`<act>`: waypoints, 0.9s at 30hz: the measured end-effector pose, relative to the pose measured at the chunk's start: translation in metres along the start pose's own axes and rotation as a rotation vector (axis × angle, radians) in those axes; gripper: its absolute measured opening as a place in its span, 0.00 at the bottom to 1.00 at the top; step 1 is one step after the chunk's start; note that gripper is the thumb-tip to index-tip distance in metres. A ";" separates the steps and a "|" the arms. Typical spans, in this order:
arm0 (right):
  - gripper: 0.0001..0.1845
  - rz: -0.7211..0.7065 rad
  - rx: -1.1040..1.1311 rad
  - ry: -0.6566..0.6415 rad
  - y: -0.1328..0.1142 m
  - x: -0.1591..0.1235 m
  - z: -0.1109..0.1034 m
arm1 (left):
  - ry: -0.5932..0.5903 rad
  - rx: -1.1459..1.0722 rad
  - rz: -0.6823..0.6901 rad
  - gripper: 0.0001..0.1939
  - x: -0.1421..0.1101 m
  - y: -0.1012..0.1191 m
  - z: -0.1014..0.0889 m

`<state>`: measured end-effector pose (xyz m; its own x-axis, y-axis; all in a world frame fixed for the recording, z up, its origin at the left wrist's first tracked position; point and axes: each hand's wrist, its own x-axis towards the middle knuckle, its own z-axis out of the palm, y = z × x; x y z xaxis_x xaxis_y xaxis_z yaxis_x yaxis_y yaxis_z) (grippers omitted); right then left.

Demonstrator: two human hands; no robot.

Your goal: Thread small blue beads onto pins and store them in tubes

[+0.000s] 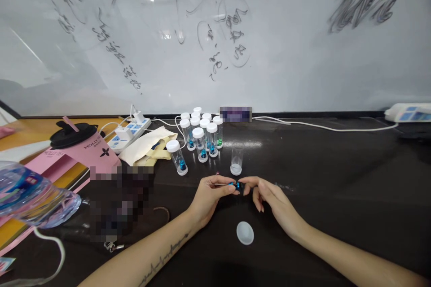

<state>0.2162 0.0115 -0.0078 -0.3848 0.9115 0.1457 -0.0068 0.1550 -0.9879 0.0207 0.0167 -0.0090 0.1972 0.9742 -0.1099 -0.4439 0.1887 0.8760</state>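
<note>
My left hand (208,197) pinches a small shiny blue-and-black piece (238,186) between thumb and fingers; its exact kind is too small to make out. A thin pale strand or stick runs back from it across the left fingers. At the dark right end of the same piece, the index finger and thumb of my right hand (269,199) close in, the other fingers loosely bent. Just beyond both hands stands a clear tube (236,161) with no lid on its top. Nearer to me, a round white cap (245,233) lies on the dark table.
Several white-capped clear tubes (199,143) with blue or green pieces inside stand behind my left hand. Further left are a cloth pouch (148,145), a power strip (134,134), a pink cup (87,148) and a plastic bottle (37,197). A whiteboard (286,54) rises behind the table.
</note>
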 end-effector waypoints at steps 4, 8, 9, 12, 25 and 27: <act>0.22 0.006 0.013 -0.008 0.002 0.001 0.000 | 0.004 0.002 -0.002 0.09 -0.001 0.000 0.000; 0.22 0.008 0.001 0.011 0.000 0.001 0.001 | 0.013 -0.005 0.004 0.09 -0.001 0.001 0.000; 0.22 0.009 -0.007 0.014 -0.001 0.001 0.001 | 0.014 -0.005 0.005 0.09 -0.001 0.001 0.000; 0.23 0.014 -0.020 0.006 -0.002 0.001 0.001 | 0.013 -0.004 0.007 0.10 -0.001 0.001 0.000; 0.23 0.017 0.000 0.011 0.002 0.001 0.001 | 0.006 -0.007 0.009 0.10 -0.001 0.000 0.000; 0.23 0.012 0.004 0.005 0.001 0.001 0.001 | 0.007 -0.008 0.016 0.09 0.000 0.000 0.000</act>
<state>0.2153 0.0120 -0.0092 -0.3800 0.9152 0.1341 -0.0055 0.1427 -0.9897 0.0207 0.0164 -0.0090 0.1836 0.9779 -0.0997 -0.4539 0.1743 0.8739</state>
